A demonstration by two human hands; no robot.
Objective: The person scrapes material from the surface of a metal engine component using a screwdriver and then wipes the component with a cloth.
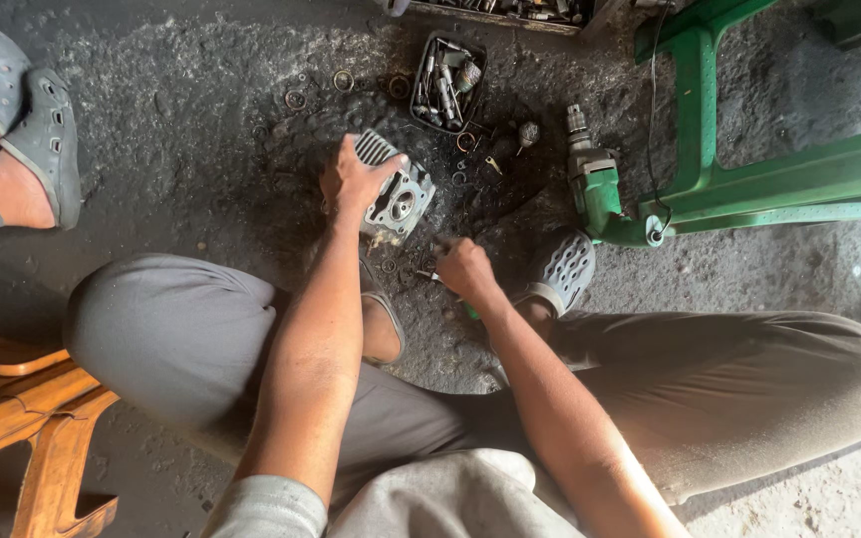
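- Left hand (356, 179) laid on top of a metal engine cylinder head (398, 194), fingers bent over its finned far-left edge and holding it down on the floor (201, 120).
- Cylinder head resting flat on the dark, oil-stained floor, roughly mid-scene, just far of the crouching person's knees; round port facing up (fins visible beside the thumb).
- Right hand (465, 269) just near and right of the cylinder head, fingers closed tight around a small tool (430, 276) with a green handle end peeking out below the fist; metal tip pointing left toward the part; cannot tell whether tip and part touch.
- Small black tray (447, 82) of sockets and bits lying farther off, beyond the cylinder head.
- Loose washers and rings (296, 99) scattered on the floor to the far left of the tray.
- Green power drill (595, 184) lying to the right, chuck pointing far, beside a green metal frame (749, 189).
- Grey perforated clog (562, 269) on the person's own foot, just right of the right hand.
- Another person's feet in grey clogs (12, 110) at the far-left corner (well apart from the hands).
- Wooden stool (27, 418) at the near left.
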